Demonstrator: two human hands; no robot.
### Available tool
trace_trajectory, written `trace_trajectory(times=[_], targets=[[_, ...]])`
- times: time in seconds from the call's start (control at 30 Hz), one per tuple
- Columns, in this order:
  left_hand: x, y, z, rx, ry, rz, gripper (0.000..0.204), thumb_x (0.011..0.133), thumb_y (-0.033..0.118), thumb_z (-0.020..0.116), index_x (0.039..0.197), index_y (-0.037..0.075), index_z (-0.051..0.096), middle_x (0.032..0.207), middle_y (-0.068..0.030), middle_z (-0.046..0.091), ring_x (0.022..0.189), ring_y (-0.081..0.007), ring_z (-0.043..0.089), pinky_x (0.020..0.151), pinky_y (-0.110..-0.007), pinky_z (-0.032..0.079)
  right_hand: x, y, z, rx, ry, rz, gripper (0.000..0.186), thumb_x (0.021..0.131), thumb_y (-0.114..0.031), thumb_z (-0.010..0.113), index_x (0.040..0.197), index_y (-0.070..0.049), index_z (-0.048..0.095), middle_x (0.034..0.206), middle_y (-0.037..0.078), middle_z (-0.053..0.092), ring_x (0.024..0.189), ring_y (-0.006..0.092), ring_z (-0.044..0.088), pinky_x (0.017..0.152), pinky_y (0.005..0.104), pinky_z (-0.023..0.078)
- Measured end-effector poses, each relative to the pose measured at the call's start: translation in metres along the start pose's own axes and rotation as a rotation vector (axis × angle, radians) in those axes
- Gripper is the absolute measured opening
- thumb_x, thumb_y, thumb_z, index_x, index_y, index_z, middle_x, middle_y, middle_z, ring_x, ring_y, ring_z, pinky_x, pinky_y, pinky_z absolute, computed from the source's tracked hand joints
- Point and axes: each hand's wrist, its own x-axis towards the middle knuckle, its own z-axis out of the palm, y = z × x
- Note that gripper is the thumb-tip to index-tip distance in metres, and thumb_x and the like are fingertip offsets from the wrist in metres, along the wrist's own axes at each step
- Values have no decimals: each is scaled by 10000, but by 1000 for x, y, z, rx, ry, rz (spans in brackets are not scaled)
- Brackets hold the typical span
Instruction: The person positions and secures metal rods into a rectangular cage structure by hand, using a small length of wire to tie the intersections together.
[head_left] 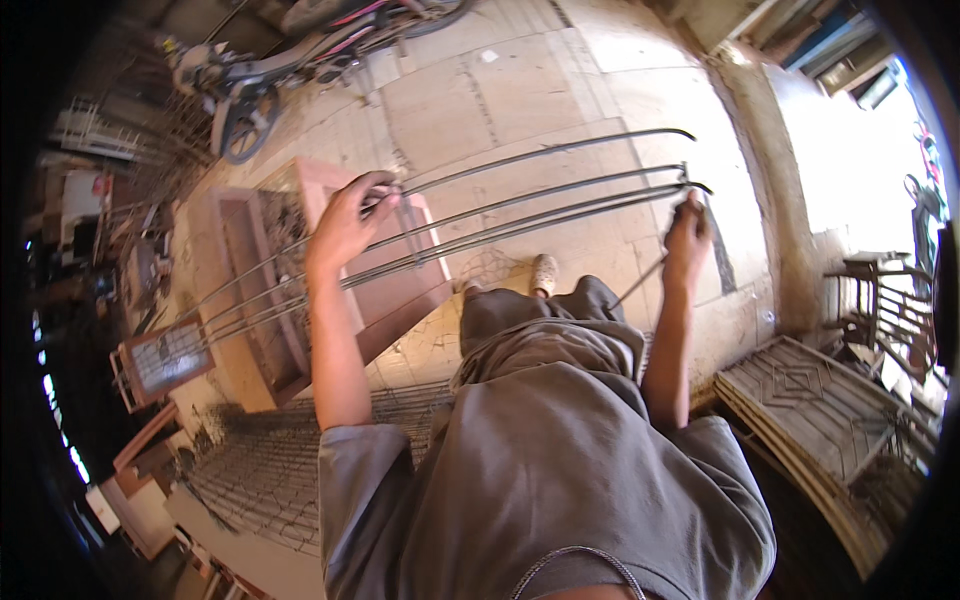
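Left hand: the left hand has its fingers curled in at the topmost rod; whether they are clamped on it I cannot tell, since the palm side is hidden.
Right hand: the right hand is closed around a thin bar that slants out below it; the bar's lower end is lost against the trousers.
Rods: several long dark rods run from near the right hand, past the left hand and across its forearm, to well left of it; their far left ends are hard to make out, and the lower ones lie too close together to count.
Bent tips: the topmost rod hooks over beyond the right hand; the lower tips sit just at its thumb.
Wooden cabinet: an open wooden cabinet lies below and left of the left hand, partly covered by forearm and rods.
Floor: pale, stained tiles spread beyond and between both hands.
Motorbike: a motorbike stands beyond the left hand, cut off at the upper edge.
Metal panels: stacked metal panels lean below and right of the right hand.
Room edges: dark clutter left of the left hand is too dim to sort; glare washes out the far right.
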Motion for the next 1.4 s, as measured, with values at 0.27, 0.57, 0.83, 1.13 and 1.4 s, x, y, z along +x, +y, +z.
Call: trace_trajectory(times=[0.27, 0.57, 0.83, 1.13, 1.4], targets=[[-3, 5, -10, 87, 30, 10, 368, 951, 313, 645, 1181, 25, 635, 1055, -185, 709, 977, -305, 689, 851, -377, 527, -14, -9, -39, -95, 38, -22, 407, 988, -419, 551, 731, -105, 524, 606, -55, 400, 504, 45, 322, 456, 246, 229], [-15, 9, -13, 122, 105, -18, 394, 957, 330, 630, 1222, 39, 615, 1090, -194, 702, 1022, -326, 682, 869, -388, 525, -17, -7, -49, -256, -50, -172, 392, 986, -408, 576, 781, -74, 555, 612, -40, 428, 514, 71, 330, 475, 273, 255], [-132, 3, -10, -202, 961, -150, 304, 984, 265, 622, 1080, -23, 636, 954, -99, 688, 878, -172, 646, 814, -295, 495, -54, -29, -41, -764, -886, -231, 230, 892, -170, 726, 1013, -39, 581, 638, 85, 550, 521, 166, 451, 523, 351, 409], [-206, -17, 76, -540, 1182, -423, 284, 987, 285, 631, 958, 3, 612, 752, 45, 536, 685, -22, 464, 597, -180, 339, -131, -10, 36, -522, -1480, -230, 453, 1018, -390, 458, 1246, 1, 428, 1144, 261, 555, 1085, 402, 562, 940, 460, 447], [-212, -61, 1, 179, 821, -198, 427, 850, 231, 743, 1235, 94, 619, 1213, -172, 582, 1133, -341, 541, 968, -458, 430, -228, -5, 95, -648, -1556, -374, 298, 1003, -276, 521, 1103, 1, 478, 1058, 243, 608, 1034, 420, 586, 843, 492, 459]])
